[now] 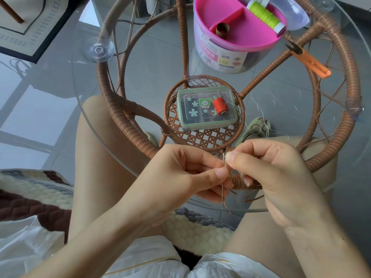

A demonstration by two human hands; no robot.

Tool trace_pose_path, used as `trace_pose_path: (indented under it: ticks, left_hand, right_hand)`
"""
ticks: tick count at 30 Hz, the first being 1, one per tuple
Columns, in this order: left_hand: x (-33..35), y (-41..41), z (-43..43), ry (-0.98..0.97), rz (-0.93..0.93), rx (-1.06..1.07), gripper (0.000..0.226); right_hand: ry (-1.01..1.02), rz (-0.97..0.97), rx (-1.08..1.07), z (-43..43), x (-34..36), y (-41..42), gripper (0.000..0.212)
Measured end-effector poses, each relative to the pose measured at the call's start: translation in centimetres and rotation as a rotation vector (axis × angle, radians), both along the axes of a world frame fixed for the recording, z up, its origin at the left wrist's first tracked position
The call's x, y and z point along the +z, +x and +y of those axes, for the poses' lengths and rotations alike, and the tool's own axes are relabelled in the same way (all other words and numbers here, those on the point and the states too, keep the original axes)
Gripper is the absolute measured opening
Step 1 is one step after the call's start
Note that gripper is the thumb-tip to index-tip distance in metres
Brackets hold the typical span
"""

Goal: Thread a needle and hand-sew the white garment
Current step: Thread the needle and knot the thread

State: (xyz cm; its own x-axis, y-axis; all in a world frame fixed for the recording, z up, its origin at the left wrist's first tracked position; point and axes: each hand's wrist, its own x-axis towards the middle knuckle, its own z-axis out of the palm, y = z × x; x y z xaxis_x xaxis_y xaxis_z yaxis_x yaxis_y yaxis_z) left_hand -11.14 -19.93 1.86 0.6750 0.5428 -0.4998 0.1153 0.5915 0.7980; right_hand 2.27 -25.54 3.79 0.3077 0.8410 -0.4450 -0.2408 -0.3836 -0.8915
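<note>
Round glass surface (pixel 152 63) on wicker frame over grey tiled floor (pixel 30 109), carrying pink-trayed tub (pixel 236 43), orange snips (pixel 310 60); left hand (pixel 180 175) pinching needle (pixel 222 177), right hand (pixel 269 167) pinching thread (pixel 259 111), garment (pixel 140 255) on lap.

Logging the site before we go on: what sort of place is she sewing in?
Probably a home sitting area: a round glass table on a wicker frame, a tiled floor, and a knitted cushion under the seated person.
</note>
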Motion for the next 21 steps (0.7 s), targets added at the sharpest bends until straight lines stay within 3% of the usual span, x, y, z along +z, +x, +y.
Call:
trace_pose_path:
  ticks: [3, 21]
  left_hand:
    - [-0.06, 0.00, 0.00, 0.006, 0.000, -0.002, 0.012]
    - [-0.01, 0.02, 0.01, -0.002, -0.006, 0.010, 0.013]
  right_hand:
    - [0.006, 0.011, 0.004, -0.02, -0.04, -0.01, 0.018]
    - [0.002, 0.015, -0.010, -0.08, -0.27, 0.06, 0.018]
